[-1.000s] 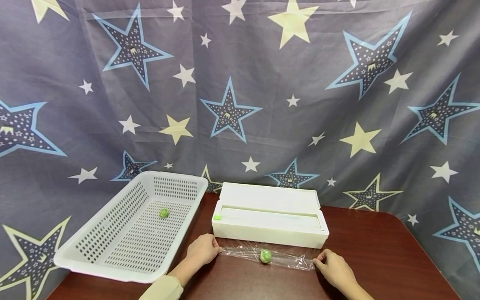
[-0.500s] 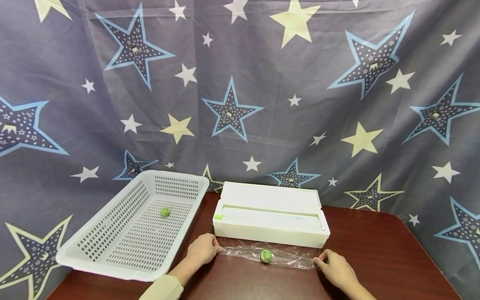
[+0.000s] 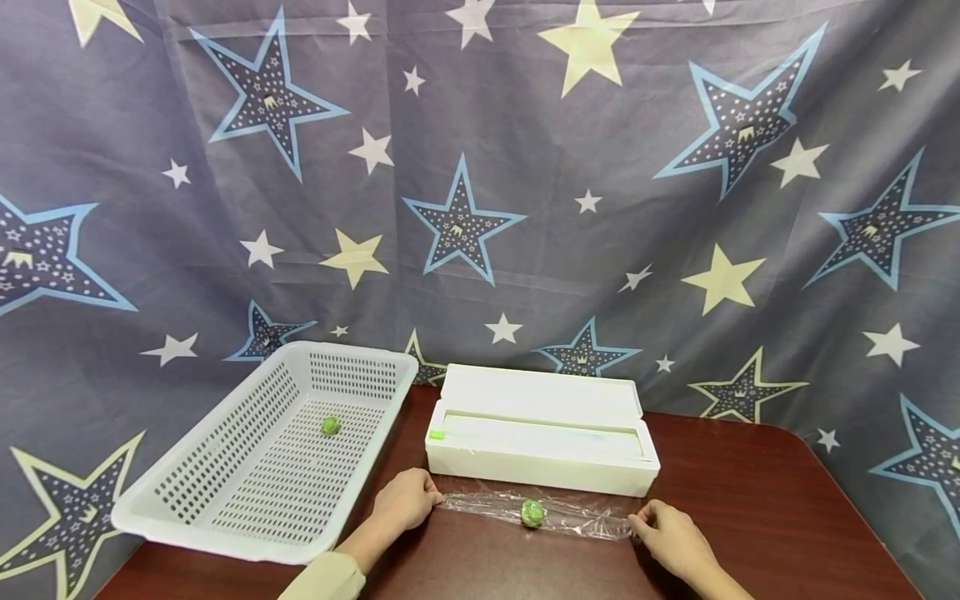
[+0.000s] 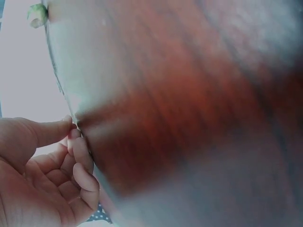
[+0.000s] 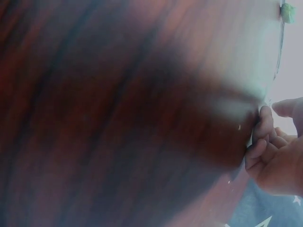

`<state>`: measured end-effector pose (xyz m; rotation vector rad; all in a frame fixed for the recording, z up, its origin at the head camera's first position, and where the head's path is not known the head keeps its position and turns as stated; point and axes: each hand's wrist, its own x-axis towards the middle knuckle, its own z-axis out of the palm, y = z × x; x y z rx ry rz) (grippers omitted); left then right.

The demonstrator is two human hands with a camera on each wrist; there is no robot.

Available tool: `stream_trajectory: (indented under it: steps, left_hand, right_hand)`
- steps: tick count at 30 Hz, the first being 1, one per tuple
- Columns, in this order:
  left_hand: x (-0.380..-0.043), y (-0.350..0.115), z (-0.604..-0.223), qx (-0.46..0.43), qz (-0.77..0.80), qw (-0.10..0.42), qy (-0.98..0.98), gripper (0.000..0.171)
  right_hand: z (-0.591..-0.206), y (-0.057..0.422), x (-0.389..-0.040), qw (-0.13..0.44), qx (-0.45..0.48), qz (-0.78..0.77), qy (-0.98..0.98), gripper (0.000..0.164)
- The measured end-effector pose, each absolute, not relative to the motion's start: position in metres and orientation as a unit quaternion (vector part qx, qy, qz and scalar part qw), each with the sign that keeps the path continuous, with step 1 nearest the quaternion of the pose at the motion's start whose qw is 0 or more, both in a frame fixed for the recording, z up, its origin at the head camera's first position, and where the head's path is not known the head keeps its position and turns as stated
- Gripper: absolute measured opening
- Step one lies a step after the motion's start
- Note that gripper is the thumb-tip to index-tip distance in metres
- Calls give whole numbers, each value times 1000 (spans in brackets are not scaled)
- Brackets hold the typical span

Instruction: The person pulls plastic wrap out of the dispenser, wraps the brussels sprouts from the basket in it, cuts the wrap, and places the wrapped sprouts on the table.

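Head view, green ball (image 3: pixel 532 513) midway between hands' grips

It looked like a staged recording corner, not a lived-in room. A star-printed cloth backdrop (image 3: pixel 480 167) filled the whole upper frame behind a dark wooden table (image 3: pixel 750 500) at the bottom.

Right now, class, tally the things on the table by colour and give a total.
White: 2, perforated white plastic basket, long white dispenser box
Green: 2, small green ball in the basket, small green ball on the film
Clear: 1, clear plastic film strip
Total: 5
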<state>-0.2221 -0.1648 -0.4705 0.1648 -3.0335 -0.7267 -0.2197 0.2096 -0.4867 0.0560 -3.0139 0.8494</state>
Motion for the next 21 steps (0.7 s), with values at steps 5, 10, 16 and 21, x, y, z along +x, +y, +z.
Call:
stream_trajectory:
  steps: [5, 10, 16, 21]
  left_hand:
    - [-221, -165, -471, 52, -236, 14, -970, 22]
    - [-219, -167, -470, 54, -239, 22, -969, 17]
    - [-217, -170, -470, 57, -250, 36, -966, 15]
    - [-220, -172, -472, 65, -302, 80, -948, 21]
  right_hand:
    - [-486, 211, -219, 8, 18, 272, -962, 17]
    - [-486, 214, -219, 22, 24, 271, -962, 14]
    - [-483, 215, -217, 24, 25, 278, -960, 12]
    - [-481, 216, -217, 28, 34, 280, -959, 10]
